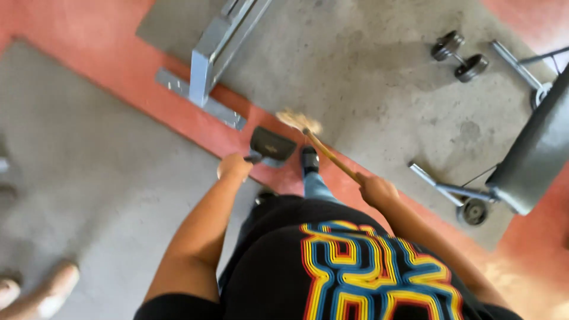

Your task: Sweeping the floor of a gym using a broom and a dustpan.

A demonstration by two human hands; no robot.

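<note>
My left hand (pixel 234 166) grips the handle of a dark dustpan (pixel 271 145), held low over the red floor strip. My right hand (pixel 377 191) is closed around the wooden handle of a small broom (pixel 323 149). The broom's straw head (pixel 298 121) is blurred and sits just past the dustpan's far edge, on the grey mat. My black shirt with a coloured print fills the bottom of the view, and one dark shoe (pixel 309 159) shows between the two hands.
A grey metal bench frame (pixel 207 68) stands ahead at the left. A dumbbell (pixel 459 56) lies at the far right. A padded bench on wheels (pixel 521 166) stands at the right. Another person's feet (pixel 41 290) show at bottom left.
</note>
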